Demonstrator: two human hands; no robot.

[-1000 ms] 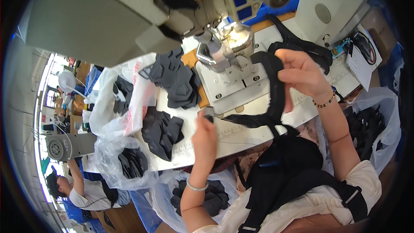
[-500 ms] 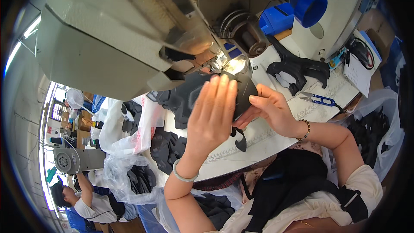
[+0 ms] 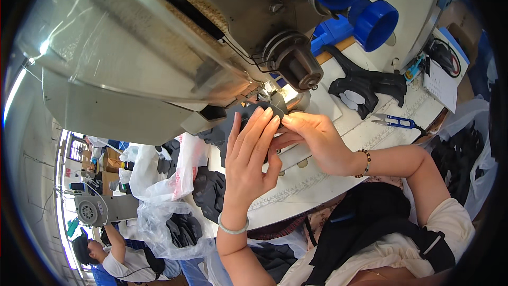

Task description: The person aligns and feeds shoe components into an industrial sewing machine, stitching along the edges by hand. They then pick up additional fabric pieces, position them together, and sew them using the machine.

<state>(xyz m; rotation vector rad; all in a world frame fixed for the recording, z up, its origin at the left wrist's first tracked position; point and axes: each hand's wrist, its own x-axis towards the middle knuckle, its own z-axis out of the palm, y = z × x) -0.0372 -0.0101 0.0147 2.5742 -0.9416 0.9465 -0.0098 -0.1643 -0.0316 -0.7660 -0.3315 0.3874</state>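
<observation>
Head view: a white bench [image 3: 365, 127] is seen beneath the grey body of a sewing machine [image 3: 159, 63], whose underside fills the upper half of the frame. Blue spools [image 3: 375, 21] are mounted at the machine's far side. Near the bench's far right corner, a black fabric piece [image 3: 365, 87] is laid flat, with blue snips [image 3: 394, 122] just beside it toward the near edge and a paper pad [image 3: 442, 79] at the right edge. Along the left edge, clear plastic bags [image 3: 169, 201] of dark cut pieces are heaped. Beyond them, a workshop floor is glimpsed, where another person [image 3: 119, 257] in a white shirt is bent over a second machine [image 3: 103, 209].

At the needle area, a dark fabric piece [image 3: 243, 114] is held up under the machine. The left hand [image 3: 248, 159] is laid against it, fingers [image 3: 254, 132] extended and held close together. The right hand [image 3: 312, 140] is set at the piece's right side, fingertips [image 3: 288, 121] gathered against its edge; whether the edge is pinched cannot be told.
</observation>
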